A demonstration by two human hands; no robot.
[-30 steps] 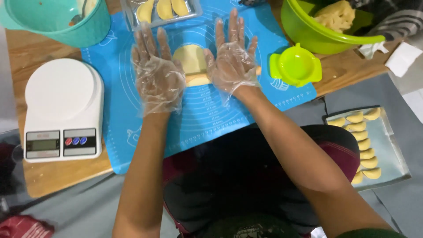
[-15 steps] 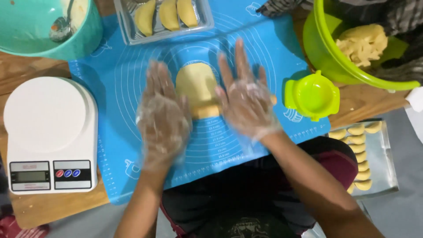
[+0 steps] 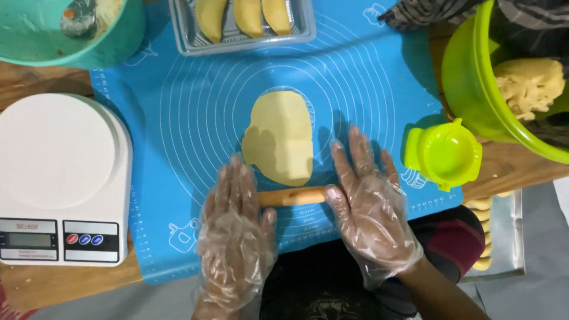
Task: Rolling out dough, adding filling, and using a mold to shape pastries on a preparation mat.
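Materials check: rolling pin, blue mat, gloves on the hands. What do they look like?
Rolling pin: likely wood, matte tan, plain round rod.
Blue mat: probably silicone, a thin flexible sheet with printed white rings, lying flat with a soft sheen.
Gloves on the left hand and right hand: thin clear plastic film, wrinkled and glossy, loose on the fingers.

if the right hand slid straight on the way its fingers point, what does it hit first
Judging by the fingers, the right hand would cross bare blue mat first, passing right of the flattened dough; nothing else seems to lie in that line.

small grey rectangular scale screen (image 3: 28,239), front left of table
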